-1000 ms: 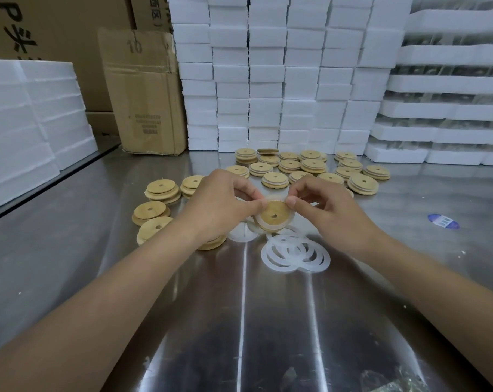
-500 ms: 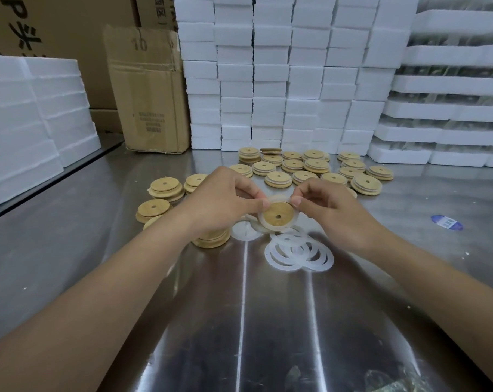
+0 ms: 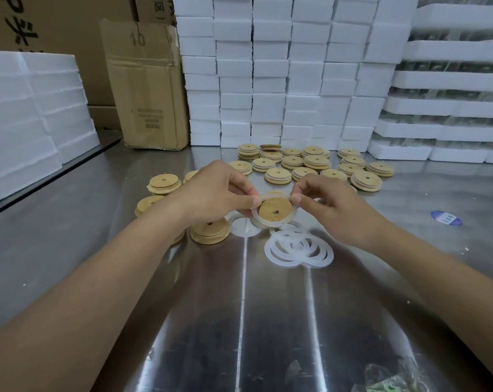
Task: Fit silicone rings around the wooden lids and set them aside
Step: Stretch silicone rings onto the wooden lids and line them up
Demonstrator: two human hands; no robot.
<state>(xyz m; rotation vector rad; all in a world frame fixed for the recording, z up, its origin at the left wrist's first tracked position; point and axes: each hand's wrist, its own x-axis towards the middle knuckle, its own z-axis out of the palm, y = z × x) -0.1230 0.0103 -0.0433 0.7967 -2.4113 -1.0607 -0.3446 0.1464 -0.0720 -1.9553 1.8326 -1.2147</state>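
A round wooden lid (image 3: 274,208) with a small centre hole is held up above the steel table, tilted toward me. A translucent white silicone ring (image 3: 293,214) sits around its edge. My left hand (image 3: 211,193) pinches the lid and ring at the upper left. My right hand (image 3: 330,210) pinches the ring at the upper right. Several loose silicone rings (image 3: 297,248) lie on the table just below. Several wooden lids (image 3: 310,165) are spread behind my hands, and more lids (image 3: 210,233) lie at the left under my left wrist.
The steel table (image 3: 239,321) runs toward me. White foam blocks (image 3: 282,75) are stacked along the back, foam trays (image 3: 451,103) at the right, foam slabs (image 3: 27,114) at the left. A cardboard box (image 3: 146,83) stands back left. A blue sticker (image 3: 446,218) lies at the right.
Both hands stay on the lid in about the same place. The ring has been worked further around the lid's edge, and the lid's face is turned more toward me.
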